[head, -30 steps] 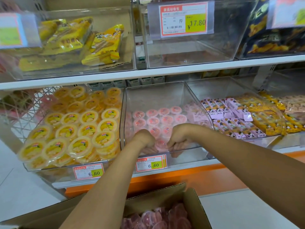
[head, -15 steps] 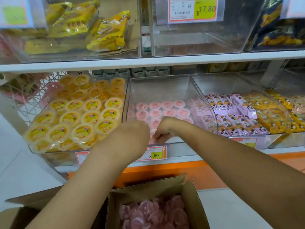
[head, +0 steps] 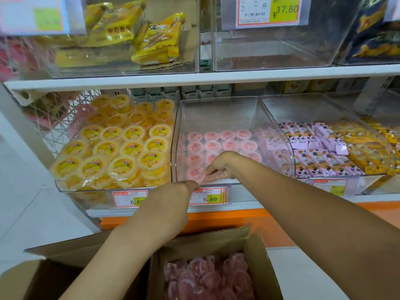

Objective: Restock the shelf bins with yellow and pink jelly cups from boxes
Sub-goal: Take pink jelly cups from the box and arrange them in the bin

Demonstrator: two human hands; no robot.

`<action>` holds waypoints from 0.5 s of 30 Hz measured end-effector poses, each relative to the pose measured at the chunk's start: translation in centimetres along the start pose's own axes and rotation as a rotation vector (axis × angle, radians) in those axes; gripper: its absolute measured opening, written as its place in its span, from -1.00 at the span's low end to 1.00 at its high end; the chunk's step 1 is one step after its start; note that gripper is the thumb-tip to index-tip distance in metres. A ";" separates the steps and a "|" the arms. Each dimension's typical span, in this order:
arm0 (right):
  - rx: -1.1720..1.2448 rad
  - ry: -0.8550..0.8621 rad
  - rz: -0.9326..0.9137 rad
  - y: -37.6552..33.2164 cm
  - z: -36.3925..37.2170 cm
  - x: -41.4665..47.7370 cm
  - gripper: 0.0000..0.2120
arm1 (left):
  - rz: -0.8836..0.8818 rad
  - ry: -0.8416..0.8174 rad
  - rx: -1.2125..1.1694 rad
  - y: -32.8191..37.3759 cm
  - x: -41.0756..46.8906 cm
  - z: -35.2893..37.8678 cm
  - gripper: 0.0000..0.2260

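Inside the middle clear bin point(head: 272, 126), front row: right hand point(head: 219, 168) reaches in over the front lip, grip wide, fingers point(head: 208, 177) nearly straight and pointing left, tips touching a pink jelly cup point(head: 195, 173) at the front left of the bin floor. Left hand point(head: 187, 189) is just below and left of it, at the bin's front lip. Its wrist is bent and the fingers are hidden behind the back of the hand, so cannot tell its grip or whether it holds anything. Other pink jelly cups point(head: 227, 135) lie lid-up in rows across the bin floor behind the hands, single layer. Price tag point(head: 211, 198) reading 6.60 sits on the shelf edge under this bin, left end covered by the left hand. Left bin point(head: 173, 126) touches the middle one and is piled high with yellow jelly cups point(head: 121, 148), lids up. Right of the middle bin are purple snack packets point(head: 313, 144), packed close. Below the shelf, between the forearms, is an open cardboard box point(head: 267, 267) with loose pink cups point(head: 207, 278) heaped inside. Second cardboard box point(head: 43, 278) is beside it on the left, flaps open, contents not visible. Upper shelf point(head: 216, 75) carries yellow snack packs point(head: 155, 40) in a clear bin and a 17.80 tag point(head: 270, 9).
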State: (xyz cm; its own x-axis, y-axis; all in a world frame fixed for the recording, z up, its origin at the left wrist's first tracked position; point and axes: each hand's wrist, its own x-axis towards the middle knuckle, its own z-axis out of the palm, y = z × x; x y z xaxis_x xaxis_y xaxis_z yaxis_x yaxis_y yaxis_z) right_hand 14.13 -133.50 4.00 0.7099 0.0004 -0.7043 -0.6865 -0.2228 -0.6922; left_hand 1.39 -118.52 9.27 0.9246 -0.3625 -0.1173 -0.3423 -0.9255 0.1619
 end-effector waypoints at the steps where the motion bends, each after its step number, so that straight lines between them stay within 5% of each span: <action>1: 0.034 -0.012 -0.018 0.1 -0.1 -0.1 -0.65 | -0.001 0.021 -0.002 0.0 -0.2 0.4 -0.32; 5: -0.195 0.106 -0.157 -0.1 -0.7 -2.3 -0.76 | 0.034 0.238 -0.161 -1.1 -1.5 3.4 -0.50; 7: -0.560 0.354 -0.374 0.2 -1.0 -4.5 -0.90 | 0.099 0.477 -0.300 -1.9 -2.4 5.2 -0.79; 9: -0.698 0.513 -0.638 1.9 -0.8 -7.8 -0.75 | 0.074 0.547 -0.359 -2.6 -3.1 7.4 -0.89; 11: -0.688 0.460 -0.729 4.5 -0.6 -11.3 -0.69 | -0.027 0.331 -0.432 -2.8 -3.2 9.9 -0.79; 15: -0.928 -0.068 -0.338 10.6 -0.1 -11.4 -0.69 | -0.191 -0.204 -0.493 -3.0 -1.8 15.8 -0.80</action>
State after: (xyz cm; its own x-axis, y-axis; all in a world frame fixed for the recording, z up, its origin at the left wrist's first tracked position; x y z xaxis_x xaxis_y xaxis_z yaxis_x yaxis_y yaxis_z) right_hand -1.18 -135.94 4.72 0.8156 0.2542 -0.5199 -0.0334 -0.8762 -0.4808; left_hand -1.86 -116.84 -6.50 0.8944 -0.2527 -0.3690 -0.0078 -0.8337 0.5521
